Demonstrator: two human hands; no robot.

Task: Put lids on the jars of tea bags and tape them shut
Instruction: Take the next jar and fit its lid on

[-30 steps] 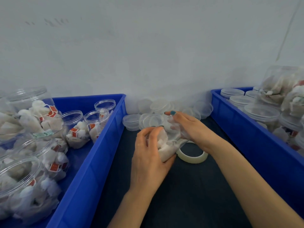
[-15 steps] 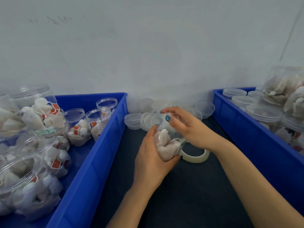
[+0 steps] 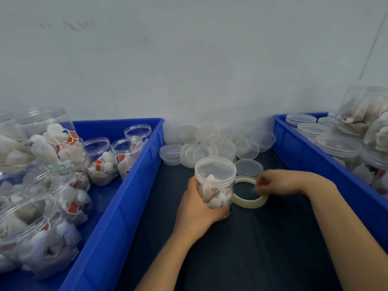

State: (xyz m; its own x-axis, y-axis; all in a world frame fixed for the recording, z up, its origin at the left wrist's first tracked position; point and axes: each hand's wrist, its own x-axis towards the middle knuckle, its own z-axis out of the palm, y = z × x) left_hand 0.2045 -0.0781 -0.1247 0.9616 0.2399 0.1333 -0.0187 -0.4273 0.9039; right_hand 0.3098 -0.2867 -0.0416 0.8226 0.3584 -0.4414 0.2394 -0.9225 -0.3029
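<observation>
Right hand (image 3: 270, 183) has come off the jar (image 3: 214, 185) and dropped to the tape roll (image 3: 247, 203). The jar has gone from tilted to upright, with its lid (image 3: 215, 168) seated on top. We see one jar in work, standing on the dark mat (image 3: 241, 248) between the two bins. Left hand (image 3: 195, 211) is wrapped round its lower half, fingers curled on the wall. There is one tape roll, lying flat just right of the jar and touching it or nearly so. Right-hand fingers are curled onto the roll's far rim, pinching it; that area is slightly blurred.

Counts:
- Loose lids (image 3: 210, 141) are heaped against the wall behind. We make it roughly a dozen, but they overlap too much for an exact number.
- One single lid (image 3: 248, 168) lies flat just behind the roll.
- Left bin (image 3: 134, 185) holds at least seven open jars (image 3: 100, 162) of tea bags.
- Right bin (image 3: 304, 156) holds at least five lidded jars (image 3: 339, 143), plus one lying on top of them.
</observation>
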